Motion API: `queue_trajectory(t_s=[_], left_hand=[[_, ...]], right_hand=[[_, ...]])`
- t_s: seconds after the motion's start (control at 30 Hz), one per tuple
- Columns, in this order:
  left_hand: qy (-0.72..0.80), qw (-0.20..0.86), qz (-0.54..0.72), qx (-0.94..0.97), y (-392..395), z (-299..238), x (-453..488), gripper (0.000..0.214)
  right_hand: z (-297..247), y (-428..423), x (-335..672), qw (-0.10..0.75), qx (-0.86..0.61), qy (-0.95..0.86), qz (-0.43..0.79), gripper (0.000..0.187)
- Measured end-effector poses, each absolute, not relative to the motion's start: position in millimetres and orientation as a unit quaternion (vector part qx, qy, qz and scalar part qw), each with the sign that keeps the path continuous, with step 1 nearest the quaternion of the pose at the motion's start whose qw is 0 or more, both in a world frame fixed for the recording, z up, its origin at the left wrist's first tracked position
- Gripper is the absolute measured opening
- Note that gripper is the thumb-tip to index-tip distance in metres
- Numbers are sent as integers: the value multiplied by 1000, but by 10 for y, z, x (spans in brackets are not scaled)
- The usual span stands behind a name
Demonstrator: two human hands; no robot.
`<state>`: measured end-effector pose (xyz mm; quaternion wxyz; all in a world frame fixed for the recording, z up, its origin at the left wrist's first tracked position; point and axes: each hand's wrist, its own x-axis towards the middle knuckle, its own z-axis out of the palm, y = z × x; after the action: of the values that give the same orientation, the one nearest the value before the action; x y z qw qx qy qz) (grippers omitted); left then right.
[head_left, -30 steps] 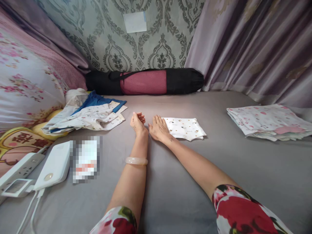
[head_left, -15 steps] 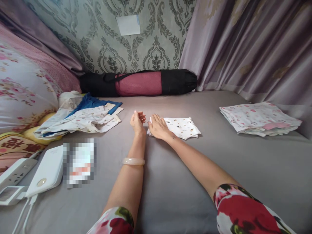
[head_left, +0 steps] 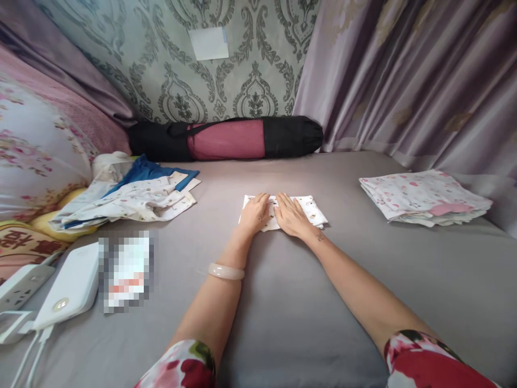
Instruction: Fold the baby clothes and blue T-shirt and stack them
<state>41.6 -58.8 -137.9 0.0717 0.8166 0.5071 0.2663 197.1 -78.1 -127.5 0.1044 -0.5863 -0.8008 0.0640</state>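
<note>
A folded white cloth with small printed figures [head_left: 313, 211] lies flat on the grey bed sheet [head_left: 291, 302], straight ahead of me. My left hand [head_left: 255, 213] rests on its left part, fingers stretched forward. Beside it my right hand [head_left: 291, 214] presses flat on the middle of the cloth, fingers extended. A narrow strip of the cloth shows between the two hands; the rest beneath them is hidden. Neither hand grips anything.
At left lies a loose pile of printed and blue clothes [head_left: 145, 188]. Nearer are a white power bank [head_left: 70, 285], a power strip [head_left: 24, 283] and a blurred packet [head_left: 128, 275]. Folded pink-print cloths [head_left: 424, 196] lie at right. A black-and-pink rolled bag [head_left: 226, 140] lies along the wall.
My left hand has come down onto the left part of the cloth from beside it. My right hand has slid rightward across the cloth. The view has shifted slightly.
</note>
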Motion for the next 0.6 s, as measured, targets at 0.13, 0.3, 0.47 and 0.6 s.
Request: queue_trajectory(t_s=[0.13, 0.3, 0.47, 0.6], left_hand=[[522, 33, 170, 835, -638, -1379, 443, 36], [527, 13, 137, 839, -635, -1395, 442, 37], [528, 11, 139, 838, -630, -1387, 444, 37], [540, 9, 157, 826, -664, -1346, 491, 38]], right_hand=[[-1317, -791, 1944, 112, -583, -803, 50, 58], [-1315, -789, 1936, 115, -587, -800, 47, 57], [-1293, -779, 1952, 112, -587, -799, 69, 57], [-1247, -800, 1999, 114, -604, -786, 68, 56]])
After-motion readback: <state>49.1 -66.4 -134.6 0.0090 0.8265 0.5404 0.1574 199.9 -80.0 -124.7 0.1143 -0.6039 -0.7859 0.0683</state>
